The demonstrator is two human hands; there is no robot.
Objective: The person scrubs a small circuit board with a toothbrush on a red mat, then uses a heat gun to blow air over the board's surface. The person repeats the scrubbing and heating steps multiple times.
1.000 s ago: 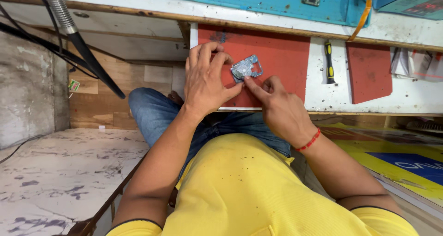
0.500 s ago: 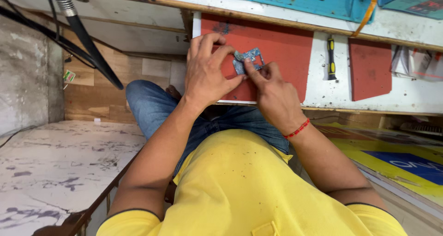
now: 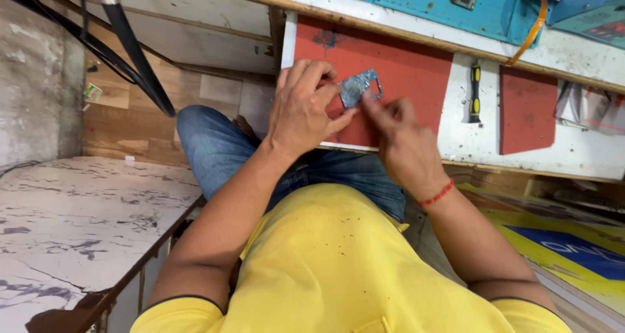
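While the left hand [image 3: 303, 115] pinches a small grey metal plate [image 3: 359, 87] over the red mat [image 3: 403, 72], the right hand [image 3: 403, 144] fingers [image 3: 377, 108] press on it, not gripping

The small plate [image 3: 360, 87] is showing as dull grey metal, scuffed. The red mat [image 3: 403, 72] is looking matt and rubbery. The desk [image 3: 456, 121] is showing white paint, stained. The screwdriver [image 3: 475, 93] is gleaming with glossy plastic.

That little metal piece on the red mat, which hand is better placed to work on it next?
Probably the right hand: its fingertips touch the small grey metal part and carry nothing. The left hand is busy pinning that part's edge on the red mat.
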